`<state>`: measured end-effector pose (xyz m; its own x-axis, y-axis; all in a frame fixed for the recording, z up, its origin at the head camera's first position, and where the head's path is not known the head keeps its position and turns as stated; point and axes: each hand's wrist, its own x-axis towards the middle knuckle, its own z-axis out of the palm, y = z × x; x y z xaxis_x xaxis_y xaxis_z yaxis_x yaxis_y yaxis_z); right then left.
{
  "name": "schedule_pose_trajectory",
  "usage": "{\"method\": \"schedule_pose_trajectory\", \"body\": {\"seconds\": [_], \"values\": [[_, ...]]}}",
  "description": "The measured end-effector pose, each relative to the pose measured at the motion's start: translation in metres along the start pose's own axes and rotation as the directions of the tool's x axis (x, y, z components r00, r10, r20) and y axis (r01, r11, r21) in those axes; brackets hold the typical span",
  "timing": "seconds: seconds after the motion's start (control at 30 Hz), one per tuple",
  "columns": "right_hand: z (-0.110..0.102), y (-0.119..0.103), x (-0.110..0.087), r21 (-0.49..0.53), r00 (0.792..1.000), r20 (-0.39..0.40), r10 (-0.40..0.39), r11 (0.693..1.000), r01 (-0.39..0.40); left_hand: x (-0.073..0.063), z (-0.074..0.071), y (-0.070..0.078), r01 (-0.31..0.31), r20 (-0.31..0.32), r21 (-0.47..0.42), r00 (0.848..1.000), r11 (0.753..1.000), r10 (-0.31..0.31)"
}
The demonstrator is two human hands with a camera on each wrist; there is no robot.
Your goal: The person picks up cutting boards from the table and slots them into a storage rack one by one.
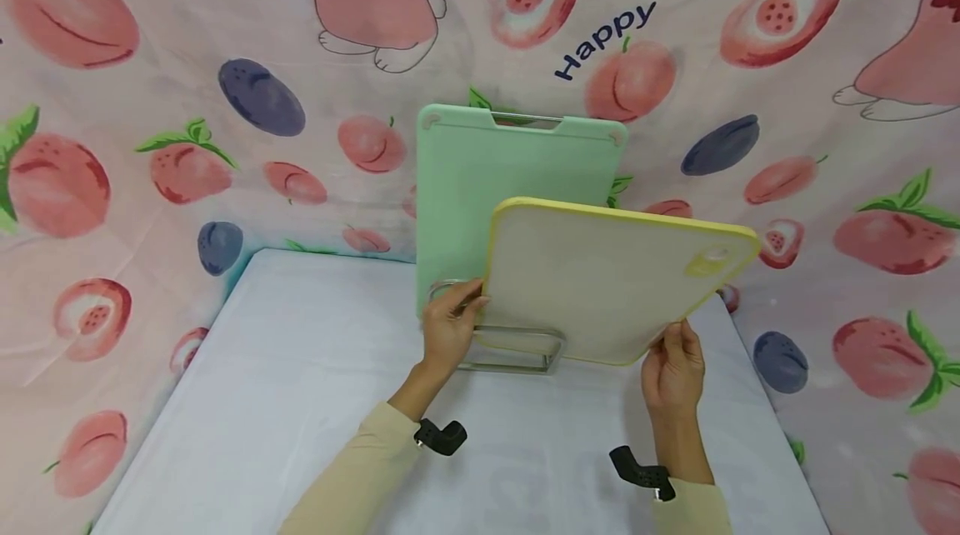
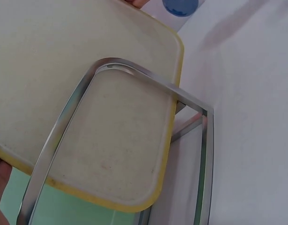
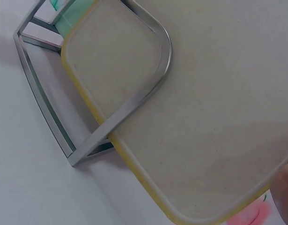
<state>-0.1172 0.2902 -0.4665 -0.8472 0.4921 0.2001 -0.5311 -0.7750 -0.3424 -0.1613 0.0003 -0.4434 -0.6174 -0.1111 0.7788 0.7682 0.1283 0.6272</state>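
Note:
A pale cutting board with a yellow rim leans tilted in a silver metal rack, its right end raised. The left hand pinches its left edge, close beside the rack's wire loop. At the lower right edge, the right hand grips the board between thumb and fingers. Behind it a green cutting board stands upright in the rack. The front loop of the rack crosses in front of the pale board in the left wrist view. In the right wrist view, one lower corner lies inside the rack frame.
White cloth covers the table under the rack. A fruit-printed curtain hangs behind and along both sides. Black straps sit on both wrists, over beige sleeves.

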Motion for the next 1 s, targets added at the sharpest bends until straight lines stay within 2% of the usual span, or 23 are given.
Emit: {"method": "schedule_pose_trajectory", "body": {"seconds": [0.13,0.47,1.0], "values": [[0.001,0.004,-0.001,0.002,1.0,-0.014,0.004,1.0,-0.004,0.006,-0.006,0.012,0.008,-0.002,0.015,1.0,1.0,-0.008],[0.001,0.012,-0.002,0.006,0.999,-0.039,0.017,1.0,-0.017,0.012,-0.013,0.012,-0.013,0.011,0.024,1.0,1.0,0.013],[0.008,0.025,-0.002,-0.008,0.995,-0.091,0.028,1.0,-0.029,0.018,-0.024,0.011,-0.003,0.007,0.01,1.0,1.0,0.003]]}}
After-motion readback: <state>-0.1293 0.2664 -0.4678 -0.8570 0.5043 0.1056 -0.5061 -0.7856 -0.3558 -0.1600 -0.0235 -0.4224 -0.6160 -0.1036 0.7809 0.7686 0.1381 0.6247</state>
